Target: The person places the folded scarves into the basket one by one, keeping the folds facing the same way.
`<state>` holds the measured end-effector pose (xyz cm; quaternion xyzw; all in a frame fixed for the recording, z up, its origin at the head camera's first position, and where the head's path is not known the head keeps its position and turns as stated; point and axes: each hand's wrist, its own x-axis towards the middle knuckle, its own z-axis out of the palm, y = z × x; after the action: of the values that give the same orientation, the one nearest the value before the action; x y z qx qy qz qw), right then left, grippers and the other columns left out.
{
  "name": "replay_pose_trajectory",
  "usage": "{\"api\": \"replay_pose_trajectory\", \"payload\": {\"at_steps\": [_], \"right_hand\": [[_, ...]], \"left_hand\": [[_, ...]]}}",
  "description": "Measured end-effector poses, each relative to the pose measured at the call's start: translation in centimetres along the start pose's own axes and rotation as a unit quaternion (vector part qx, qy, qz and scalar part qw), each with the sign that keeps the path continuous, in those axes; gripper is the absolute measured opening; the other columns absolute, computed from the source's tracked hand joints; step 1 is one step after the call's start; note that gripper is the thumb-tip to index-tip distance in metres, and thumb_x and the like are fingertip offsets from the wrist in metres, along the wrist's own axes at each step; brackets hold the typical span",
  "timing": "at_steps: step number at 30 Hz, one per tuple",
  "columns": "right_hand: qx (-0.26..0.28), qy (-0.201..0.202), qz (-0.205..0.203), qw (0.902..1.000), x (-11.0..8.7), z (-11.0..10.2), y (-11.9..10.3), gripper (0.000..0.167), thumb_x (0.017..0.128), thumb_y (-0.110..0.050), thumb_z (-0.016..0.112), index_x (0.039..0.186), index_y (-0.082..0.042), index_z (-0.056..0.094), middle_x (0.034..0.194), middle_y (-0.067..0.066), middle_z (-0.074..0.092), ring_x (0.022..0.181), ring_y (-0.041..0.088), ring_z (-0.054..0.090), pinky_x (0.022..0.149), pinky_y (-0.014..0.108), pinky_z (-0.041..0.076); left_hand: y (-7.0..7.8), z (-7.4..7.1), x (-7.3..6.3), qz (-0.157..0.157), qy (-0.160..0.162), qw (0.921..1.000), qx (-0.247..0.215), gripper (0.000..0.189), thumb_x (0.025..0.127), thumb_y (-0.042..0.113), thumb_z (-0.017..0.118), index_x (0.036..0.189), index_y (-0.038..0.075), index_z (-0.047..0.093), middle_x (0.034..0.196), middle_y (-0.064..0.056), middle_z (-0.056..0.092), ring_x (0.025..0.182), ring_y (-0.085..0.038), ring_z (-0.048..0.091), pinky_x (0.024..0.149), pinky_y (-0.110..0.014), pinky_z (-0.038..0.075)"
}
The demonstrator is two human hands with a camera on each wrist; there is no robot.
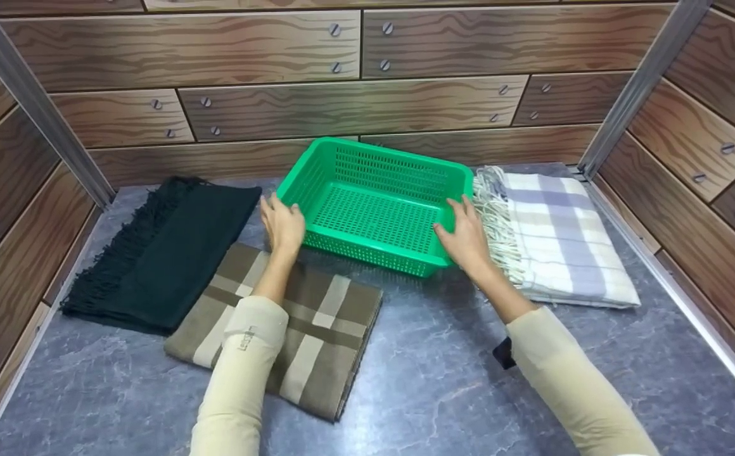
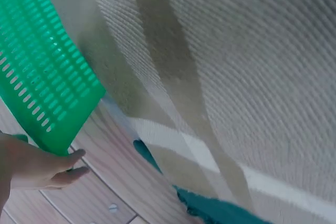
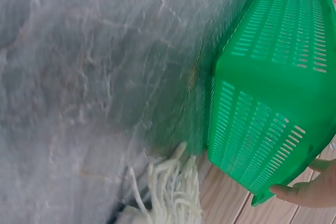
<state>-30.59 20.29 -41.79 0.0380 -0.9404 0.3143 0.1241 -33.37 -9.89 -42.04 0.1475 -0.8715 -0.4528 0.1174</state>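
A green perforated plastic basket (image 1: 374, 248) stands near the back wall, with nothing inside it. My left hand (image 1: 284, 225) holds its left rim. At the right rim, my right hand (image 1: 467, 237) grips with the thumb toward the inside. The left wrist view shows the left fingers (image 2: 68, 174) at the basket's end. In the right wrist view the right hand (image 3: 312, 187) is at the rim beside the slotted wall (image 3: 252, 129). Below my left forearm lies a folded brown plaid scarf (image 1: 326, 348).
A folded dark fringed scarf (image 1: 171, 259) lies to the left. On the right is a folded white-and-lavender checked scarf (image 1: 570, 247), its fringe close beside the basket. Wood-patterned walls (image 1: 266, 50) and metal posts (image 1: 646, 88) enclose the grey marbled surface (image 1: 418, 380).
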Motion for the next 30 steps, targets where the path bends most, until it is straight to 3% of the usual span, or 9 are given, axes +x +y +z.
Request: {"api": "replay_pose_trajectory", "payload": {"at_steps": [3, 7, 14, 30], "right_hand": [[0.017, 0.010, 0.010, 0.9997, -0.4, 0.2, 0.1, 0.059, 0.087, -0.013, 0.061, 0.136, 0.006, 0.036, 0.144, 0.027, 0.019, 0.130, 0.041, 0.021, 0.102, 0.050, 0.024], [0.031, 0.021, 0.020, 0.9991, -0.8, 0.3, 0.2, 0.059, 0.085, -0.004, 0.058, 0.135, 0.014, 0.032, 0.143, 0.029, 0.018, 0.130, 0.041, 0.021, 0.104, 0.046, 0.022], [0.045, 0.015, 0.030, 0.9984, -1.1, 0.4, 0.5, 0.054, 0.083, 0.003, 0.051, 0.131, 0.019, 0.032, 0.140, 0.033, 0.022, 0.129, 0.042, 0.023, 0.104, 0.045, 0.022], [0.054, 0.003, 0.044, 0.9976, -0.3, -0.1, 1.2, 0.054, 0.084, 0.003, 0.048, 0.133, 0.017, 0.031, 0.142, 0.029, 0.022, 0.130, 0.040, 0.022, 0.105, 0.045, 0.021]], "left_hand": [[-0.2, -0.2, 0.0, -0.027, 0.022, 0.9979, -0.055, 0.047, 0.097, 0.009, 0.040, 0.139, -0.007, 0.025, 0.143, -0.025, 0.020, 0.131, -0.035, 0.021, 0.105, -0.040, 0.021], [-0.4, -0.3, 0.0, -0.042, 0.046, 0.9942, -0.087, 0.043, 0.094, 0.001, 0.037, 0.137, -0.007, 0.032, 0.137, -0.025, 0.032, 0.127, -0.033, 0.030, 0.103, -0.037, 0.026], [-0.4, -0.7, 0.1, -0.062, 0.058, 0.9926, -0.087, 0.044, 0.091, -0.004, 0.040, 0.135, -0.006, 0.038, 0.132, -0.023, 0.040, 0.124, -0.032, 0.035, 0.102, -0.036, 0.027], [-0.1, -0.8, -0.9, -0.077, 0.052, 0.9889, -0.116, 0.047, 0.089, -0.005, 0.042, 0.135, -0.007, 0.036, 0.129, -0.024, 0.039, 0.123, -0.031, 0.036, 0.102, -0.035, 0.027]]}}
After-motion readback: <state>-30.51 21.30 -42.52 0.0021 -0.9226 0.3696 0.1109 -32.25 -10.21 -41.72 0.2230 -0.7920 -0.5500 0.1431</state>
